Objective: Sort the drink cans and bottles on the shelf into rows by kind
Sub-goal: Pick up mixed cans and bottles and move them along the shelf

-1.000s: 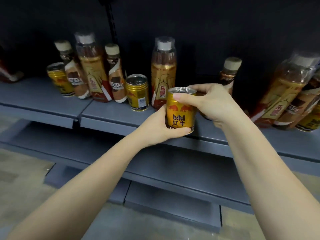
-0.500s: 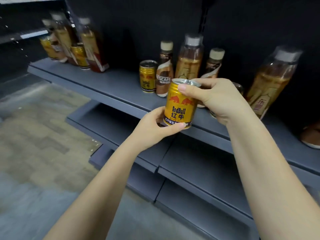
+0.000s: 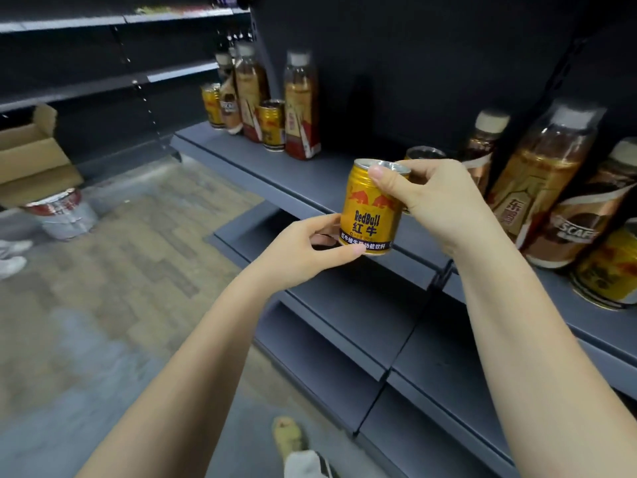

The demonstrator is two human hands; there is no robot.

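A gold Red Bull can [image 3: 370, 215] is held upright in front of the grey shelf [image 3: 303, 174]. My left hand [image 3: 306, 250] grips its base and my right hand [image 3: 427, 198] pinches its top rim. Behind my right hand another gold can [image 3: 424, 154] stands on the shelf, mostly hidden. To the right stand a brown coffee bottle [image 3: 482, 146], a tall amber drink bottle [image 3: 537, 170], a Nescafe bottle [image 3: 582, 222] and a gold can [image 3: 610, 270]. Far left on the shelf is a group of tall amber bottles [image 3: 300, 105], a coffee bottle [image 3: 228, 98] and gold cans [image 3: 272, 125].
Lower grey shelves [image 3: 344, 326] jut out below the hands. On the floor at left sit a cardboard box [image 3: 31, 157] and a paint bucket [image 3: 63, 215]. White shoes [image 3: 12, 255] show at the left edge, my own foot [image 3: 287, 436] at the bottom.
The view has swung left, so the shelf now runs away to the left. Both hands still hold the Red Bull can, which stays in front of the shelf edge.
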